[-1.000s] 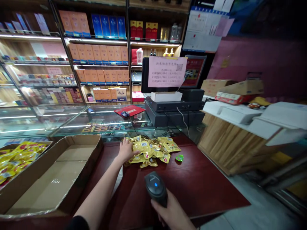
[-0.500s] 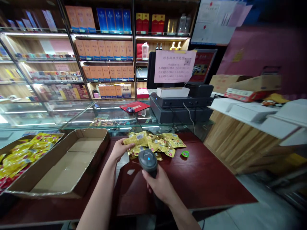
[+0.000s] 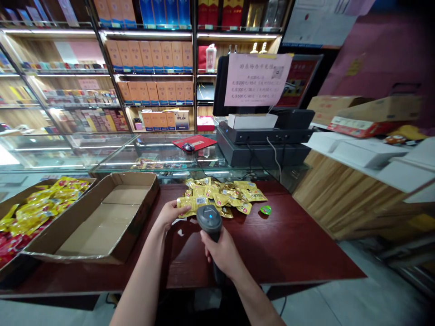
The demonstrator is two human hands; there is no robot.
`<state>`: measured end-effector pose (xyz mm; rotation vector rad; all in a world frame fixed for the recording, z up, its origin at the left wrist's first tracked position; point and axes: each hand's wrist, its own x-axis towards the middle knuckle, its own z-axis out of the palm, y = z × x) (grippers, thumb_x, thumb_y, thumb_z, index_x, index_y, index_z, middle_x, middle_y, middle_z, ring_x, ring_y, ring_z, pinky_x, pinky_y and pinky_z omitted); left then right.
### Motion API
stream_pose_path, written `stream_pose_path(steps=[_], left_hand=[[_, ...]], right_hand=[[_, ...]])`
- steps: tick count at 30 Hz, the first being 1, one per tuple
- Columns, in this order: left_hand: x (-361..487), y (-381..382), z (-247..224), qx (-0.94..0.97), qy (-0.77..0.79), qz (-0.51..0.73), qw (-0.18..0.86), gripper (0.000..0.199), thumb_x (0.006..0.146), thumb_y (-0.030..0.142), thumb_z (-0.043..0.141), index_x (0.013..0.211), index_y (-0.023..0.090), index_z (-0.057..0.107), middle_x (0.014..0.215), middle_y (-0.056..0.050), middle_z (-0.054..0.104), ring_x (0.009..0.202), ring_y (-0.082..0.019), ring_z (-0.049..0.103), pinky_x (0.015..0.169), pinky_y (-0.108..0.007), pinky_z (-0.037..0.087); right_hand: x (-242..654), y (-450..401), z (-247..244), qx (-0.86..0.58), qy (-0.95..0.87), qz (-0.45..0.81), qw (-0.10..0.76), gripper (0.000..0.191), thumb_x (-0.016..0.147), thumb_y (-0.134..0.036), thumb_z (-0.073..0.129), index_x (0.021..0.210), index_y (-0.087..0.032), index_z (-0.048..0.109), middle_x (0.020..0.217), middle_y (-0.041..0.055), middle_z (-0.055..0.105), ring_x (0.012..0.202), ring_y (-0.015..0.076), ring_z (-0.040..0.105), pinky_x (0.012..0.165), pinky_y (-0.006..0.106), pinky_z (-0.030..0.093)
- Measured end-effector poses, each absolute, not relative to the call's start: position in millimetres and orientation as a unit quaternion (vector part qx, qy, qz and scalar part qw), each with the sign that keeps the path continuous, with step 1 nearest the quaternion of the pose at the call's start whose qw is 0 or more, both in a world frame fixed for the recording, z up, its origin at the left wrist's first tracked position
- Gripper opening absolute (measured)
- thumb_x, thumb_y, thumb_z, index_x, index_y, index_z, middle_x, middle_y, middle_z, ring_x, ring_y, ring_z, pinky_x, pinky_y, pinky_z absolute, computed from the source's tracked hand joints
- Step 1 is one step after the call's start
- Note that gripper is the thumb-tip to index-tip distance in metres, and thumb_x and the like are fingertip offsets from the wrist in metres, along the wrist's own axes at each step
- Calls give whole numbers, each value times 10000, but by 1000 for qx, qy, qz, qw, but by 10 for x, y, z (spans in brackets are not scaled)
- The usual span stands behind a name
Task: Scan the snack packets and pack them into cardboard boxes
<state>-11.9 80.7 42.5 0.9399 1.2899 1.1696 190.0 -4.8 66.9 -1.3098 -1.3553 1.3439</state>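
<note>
My left hand [image 3: 169, 214] pinches the left end of a yellow packet [image 3: 190, 205], whose printed barcode faces up. My right hand [image 3: 219, 249] is wrapped round the handle of a dark handheld scanner [image 3: 209, 219], with a small blue light on its top. The scanner's head is close to the packet's right end. Behind and to the right of it lies a pile of yellow packets [image 3: 234, 194] on the dark red table [image 3: 272, 249]. A small green item [image 3: 265, 210] rests right of the pile.
On the left are a cardboard tray [image 3: 98, 226] with a bare bottom and a box of yellow and red packets [image 3: 41, 208]. Behind the table stand a glass counter [image 3: 159, 156], a red mouse pad [image 3: 200, 142] and a monitor with a pink sign [image 3: 254, 81].
The packet in my left hand now lies lower and flatter, with its barcode nearer the scanner. The view has tipped down slightly, and the scanner remains in my right hand.
</note>
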Motion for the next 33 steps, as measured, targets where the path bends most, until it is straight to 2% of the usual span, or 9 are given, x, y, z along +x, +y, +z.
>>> stream_pose_path(steps=[9,19,27,33], left_hand=[[-104,824,340,402,540,489,555,527,401,375,943,805,100,746,705,-59,747,593,-164,672,630,-282,531],[-159,769,464,432,536,479,544,537,485,446,931,876,113,771,852,-100,788,741,-213,719,749,-321,551],[-766,386,1028,417,587,569,397,615,492,512,910,938,122,747,941,-110,790,813,-245,728,757,-327,562],[-1688,-104,1385,399,661,595,220,588,530,576,869,899,147,709,832,-61,770,698,-189,692,633,-264,533]], right_hand=[[1909,-18,563,-516,-545,530,393,276,808,-443,644,862,-191,544,436,-79,528,341,120,494,362,217,409],[1939,-58,611,-519,-545,528,393,312,798,-458,677,887,-194,537,464,-65,552,356,127,509,374,225,413],[2002,-44,642,-500,-568,548,356,452,748,-561,699,951,-188,545,501,-55,570,403,138,528,411,243,421],[2058,10,549,-523,-566,535,347,500,682,-666,678,819,-198,568,473,-42,560,395,141,520,413,254,417]])
